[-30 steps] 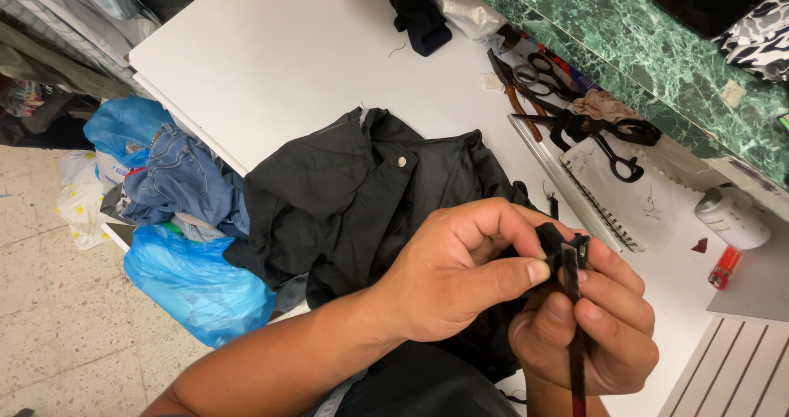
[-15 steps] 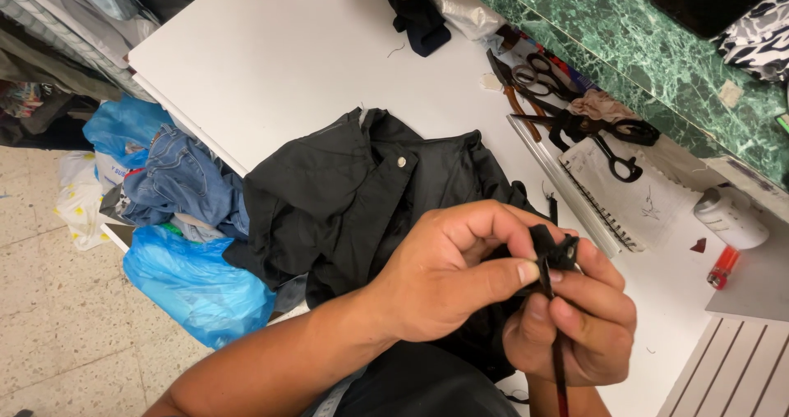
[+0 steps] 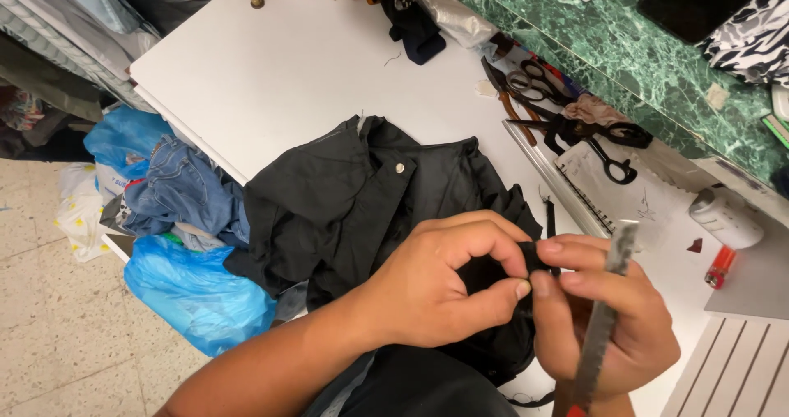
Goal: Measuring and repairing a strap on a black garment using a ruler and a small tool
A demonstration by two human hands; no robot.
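Both my hands work close together over a black jacket [image 3: 345, 195] that lies crumpled on the white table [image 3: 288, 64]. My left hand [image 3: 444, 290] pinches a small black piece of fabric [image 3: 538, 259] between thumb and forefinger. My right hand [image 3: 612, 322] grips the same piece from the other side. A narrow grey strip [image 3: 604, 318] runs slantwise in front of my right hand's fingers, with a red bit at its lower end. I cannot tell what this strip is. A metal snap shows on the jacket's flap.
Several scissors [image 3: 538, 84] and a black-handled pair [image 3: 612, 150] lie by a spiral notebook [image 3: 625, 195] at the right. A white bottle [image 3: 727, 217] and a red lighter [image 3: 717, 267] sit beyond. Blue plastic bags [image 3: 193, 298] and jeans [image 3: 177, 191] pile up by the table's left edge.
The hands stay in place over the jacket. The strip that hung down dark below the hands now shows its grey side, reaching up past my right hand's fingers.
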